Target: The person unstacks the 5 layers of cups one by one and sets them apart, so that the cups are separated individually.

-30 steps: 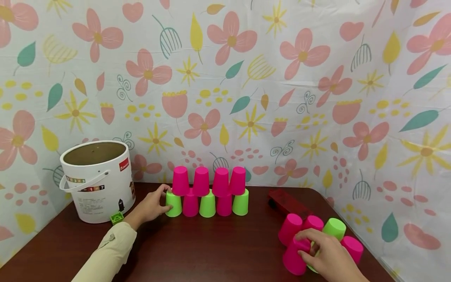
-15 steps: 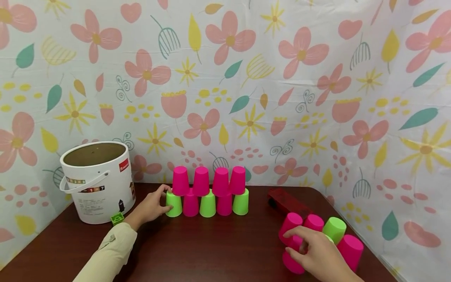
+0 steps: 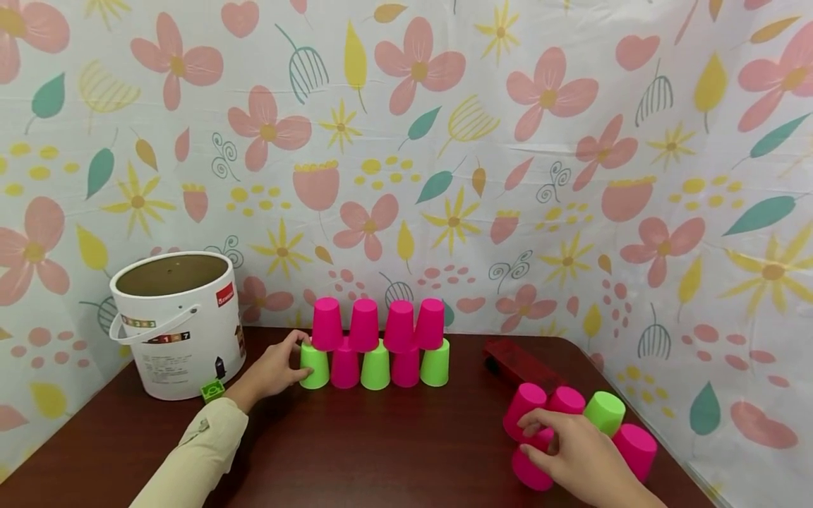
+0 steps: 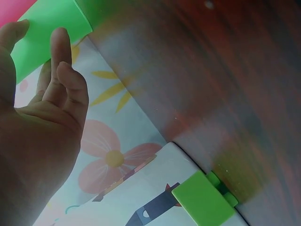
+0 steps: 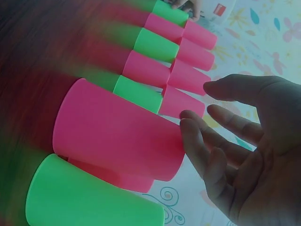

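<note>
Upside-down cups stand in two tiers at the back of the table, pink ones (image 3: 363, 325) above a row of green and pink. My left hand (image 3: 272, 368) holds the green cup (image 3: 315, 367) at the row's left end between thumb and fingers; in the left wrist view the thumb lies against this cup (image 4: 51, 35). My right hand (image 3: 584, 451) hovers by the front pink cup (image 3: 532, 471) of a second group at right. Its fingers are loosely bent, thumb apart, with fingertips right at the narrow end of a pink cup (image 5: 117, 132) in the right wrist view.
A white bucket (image 3: 184, 360) with a handle stands at left, a green block (image 3: 212, 390) before it. Behind the right-hand cups lies a dark red toy vehicle (image 3: 517, 363). A green cup (image 3: 605, 413) and a pink cup (image 3: 635, 449) stand near the table's right edge.
My right hand has shifted a little left, its fingertips moving off the top of the front pink cup toward its left side. The left hand and the two-tier stack stay put.
</note>
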The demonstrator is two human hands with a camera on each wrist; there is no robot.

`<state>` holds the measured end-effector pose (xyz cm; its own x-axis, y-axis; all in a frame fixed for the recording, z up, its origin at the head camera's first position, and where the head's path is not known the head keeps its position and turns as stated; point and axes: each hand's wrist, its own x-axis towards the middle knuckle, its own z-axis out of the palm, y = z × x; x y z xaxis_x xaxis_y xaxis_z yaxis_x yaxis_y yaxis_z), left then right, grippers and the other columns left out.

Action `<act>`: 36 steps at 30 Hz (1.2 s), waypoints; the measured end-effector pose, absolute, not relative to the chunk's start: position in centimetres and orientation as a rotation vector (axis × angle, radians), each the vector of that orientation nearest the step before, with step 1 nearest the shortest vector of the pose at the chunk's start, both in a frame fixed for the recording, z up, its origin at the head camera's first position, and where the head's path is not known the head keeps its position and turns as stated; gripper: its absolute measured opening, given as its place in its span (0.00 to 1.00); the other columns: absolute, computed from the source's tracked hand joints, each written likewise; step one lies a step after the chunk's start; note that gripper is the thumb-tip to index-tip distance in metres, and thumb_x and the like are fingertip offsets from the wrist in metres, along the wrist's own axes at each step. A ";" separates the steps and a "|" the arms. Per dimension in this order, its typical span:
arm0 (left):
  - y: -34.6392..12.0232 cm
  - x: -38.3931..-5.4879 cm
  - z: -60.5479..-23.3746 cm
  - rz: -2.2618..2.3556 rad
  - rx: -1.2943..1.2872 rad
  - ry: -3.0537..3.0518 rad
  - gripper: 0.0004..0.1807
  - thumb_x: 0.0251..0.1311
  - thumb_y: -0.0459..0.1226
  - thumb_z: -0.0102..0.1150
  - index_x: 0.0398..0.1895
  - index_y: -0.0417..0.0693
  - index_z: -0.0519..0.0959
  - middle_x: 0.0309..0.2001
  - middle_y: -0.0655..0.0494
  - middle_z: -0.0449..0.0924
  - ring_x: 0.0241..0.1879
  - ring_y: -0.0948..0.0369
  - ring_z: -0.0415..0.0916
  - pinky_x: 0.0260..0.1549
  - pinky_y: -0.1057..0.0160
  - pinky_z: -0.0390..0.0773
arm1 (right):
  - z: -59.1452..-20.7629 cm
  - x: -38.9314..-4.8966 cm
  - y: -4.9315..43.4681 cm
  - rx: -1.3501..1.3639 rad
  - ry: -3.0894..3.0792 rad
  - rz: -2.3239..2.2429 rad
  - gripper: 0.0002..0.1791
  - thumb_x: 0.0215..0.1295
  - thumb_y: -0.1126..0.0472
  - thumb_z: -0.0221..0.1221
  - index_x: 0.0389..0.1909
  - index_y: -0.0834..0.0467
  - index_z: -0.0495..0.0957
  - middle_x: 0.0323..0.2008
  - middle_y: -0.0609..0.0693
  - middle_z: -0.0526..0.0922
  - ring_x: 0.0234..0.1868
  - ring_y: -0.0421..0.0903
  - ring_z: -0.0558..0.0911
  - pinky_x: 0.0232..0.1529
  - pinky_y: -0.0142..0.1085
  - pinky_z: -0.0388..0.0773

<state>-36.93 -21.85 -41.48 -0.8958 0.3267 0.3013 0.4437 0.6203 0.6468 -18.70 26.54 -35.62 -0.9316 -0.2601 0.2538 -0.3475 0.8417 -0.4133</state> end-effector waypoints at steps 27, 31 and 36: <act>-22.0 -37.2 -41.7 -1.127 -0.629 -2.678 0.26 0.55 0.31 0.71 0.51 0.50 0.65 0.47 0.43 0.82 0.48 0.48 0.79 0.35 0.57 0.77 | -29.9 -23.3 20.9 0.772 -2.552 0.913 0.09 0.60 0.65 0.68 0.39 0.52 0.81 0.36 0.45 0.83 0.24 0.37 0.77 0.29 0.32 0.77; -21.9 -37.0 -41.9 -1.128 -0.622 -2.692 0.26 0.55 0.31 0.71 0.50 0.50 0.65 0.45 0.45 0.82 0.46 0.50 0.79 0.34 0.59 0.76 | -29.4 -25.6 19.4 0.723 -2.531 0.866 0.10 0.59 0.65 0.68 0.41 0.56 0.81 0.39 0.47 0.85 0.28 0.38 0.80 0.32 0.32 0.78; -21.6 -37.0 -42.0 -1.127 -0.651 -2.666 0.27 0.54 0.30 0.72 0.50 0.50 0.65 0.43 0.46 0.82 0.46 0.50 0.79 0.34 0.58 0.76 | -29.1 -28.9 18.1 0.693 -2.550 0.851 0.11 0.60 0.64 0.66 0.44 0.57 0.81 0.41 0.50 0.85 0.27 0.41 0.80 0.29 0.35 0.77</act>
<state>-37.00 -21.63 -41.97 -0.8891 0.3255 0.3216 0.4575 0.6178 0.6395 -28.90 18.08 -29.09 -0.8136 -0.3342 0.4758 -0.5530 0.6976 -0.4555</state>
